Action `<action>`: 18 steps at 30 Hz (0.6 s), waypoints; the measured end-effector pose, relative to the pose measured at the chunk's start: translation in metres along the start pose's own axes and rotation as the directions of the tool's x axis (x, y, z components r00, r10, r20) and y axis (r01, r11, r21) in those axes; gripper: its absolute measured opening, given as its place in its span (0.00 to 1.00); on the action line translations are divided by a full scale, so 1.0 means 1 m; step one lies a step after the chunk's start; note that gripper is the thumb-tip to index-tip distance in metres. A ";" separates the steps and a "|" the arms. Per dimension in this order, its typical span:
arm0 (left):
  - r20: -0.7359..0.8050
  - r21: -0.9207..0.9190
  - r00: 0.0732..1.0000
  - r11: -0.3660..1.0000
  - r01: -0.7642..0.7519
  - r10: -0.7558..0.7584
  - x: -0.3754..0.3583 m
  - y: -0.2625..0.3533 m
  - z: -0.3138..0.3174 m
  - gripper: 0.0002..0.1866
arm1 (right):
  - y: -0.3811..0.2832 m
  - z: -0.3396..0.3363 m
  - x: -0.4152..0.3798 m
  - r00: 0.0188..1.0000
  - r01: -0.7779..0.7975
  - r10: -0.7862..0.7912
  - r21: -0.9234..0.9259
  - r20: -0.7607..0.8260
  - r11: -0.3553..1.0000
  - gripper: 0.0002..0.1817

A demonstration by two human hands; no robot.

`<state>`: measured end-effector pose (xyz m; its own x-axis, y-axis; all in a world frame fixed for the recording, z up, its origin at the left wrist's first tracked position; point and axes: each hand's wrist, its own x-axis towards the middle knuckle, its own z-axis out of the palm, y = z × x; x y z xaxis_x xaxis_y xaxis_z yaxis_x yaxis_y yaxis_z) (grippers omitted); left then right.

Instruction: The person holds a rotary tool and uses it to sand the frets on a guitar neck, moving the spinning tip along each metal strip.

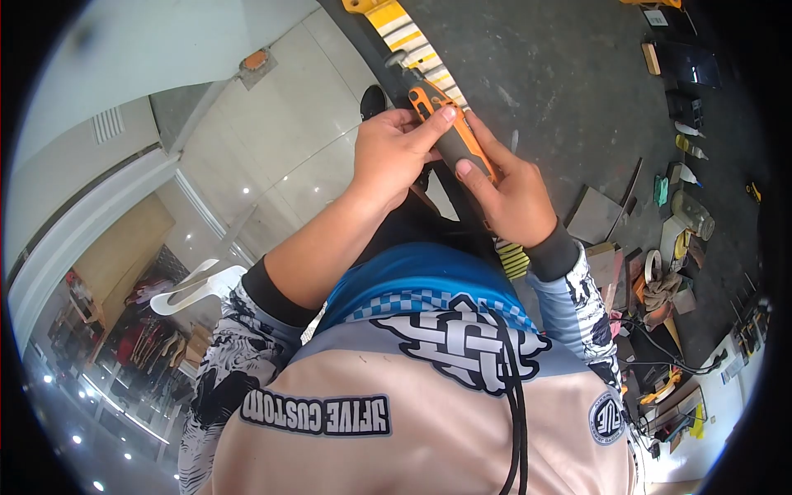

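Note:
An orange-and-black handheld tool (462, 153) is held between both hands, tilted, with a rounded grey part at its far end. My left hand (394, 150) is closed on its left side, thumb pressed on the orange casing. Around the nearer end wraps my right hand (518, 190), its thumb lying along the dark grip. The undersides of the fingers are hidden by the tool. Just beyond it, a yellow-and-white striped strip (412, 45) runs along the edge of the dark tabletop (544, 66).
On the right of the tabletop lie flat dark pieces (596, 214), a clear jar (691, 214), a tape roll (653, 266), small bottles (691, 147) and black cables (672, 355). A white chair (198, 289) stands at left on the tiled floor (280, 148).

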<state>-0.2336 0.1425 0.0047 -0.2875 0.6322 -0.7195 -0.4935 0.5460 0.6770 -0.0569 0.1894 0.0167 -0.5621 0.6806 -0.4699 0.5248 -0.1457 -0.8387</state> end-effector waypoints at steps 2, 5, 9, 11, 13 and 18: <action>-0.006 0.007 1.000 1.000 0.008 -0.008 0.000 0.000 0.000 0.24 | -0.001 -0.001 0.000 1.000 -0.018 0.018 0.010 0.011 1.000 0.34; -0.012 0.003 1.000 1.000 0.001 -0.001 0.001 -0.002 0.001 0.24 | 0.000 -0.001 0.000 0.999 -0.029 0.029 0.014 0.017 0.999 0.33; -0.006 0.011 1.000 1.000 0.007 -0.007 0.002 0.000 0.003 0.24 | 0.007 0.000 0.001 1.000 0.022 -0.021 0.024 -0.007 0.999 0.33; 0.002 0.017 1.000 1.000 0.002 -0.002 0.003 0.003 0.002 0.24 | 0.008 0.001 0.003 0.999 0.038 -0.038 0.036 -0.022 0.999 0.34; 0.001 0.018 1.000 1.000 0.002 -0.002 0.004 0.003 0.004 0.24 | 0.008 0.000 0.003 0.999 0.034 -0.033 0.042 -0.025 0.999 0.34; 0.001 0.057 1.000 0.998 0.007 -0.007 0.008 0.006 0.011 0.24 | 0.006 -0.007 0.004 0.999 -0.033 0.032 0.058 0.001 0.998 0.34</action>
<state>-0.2298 0.1569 0.0042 -0.2833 0.6288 -0.7241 -0.4480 0.5808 0.6796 -0.0513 0.1966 0.0120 -0.5455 0.6747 -0.4972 0.5048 -0.2091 -0.8375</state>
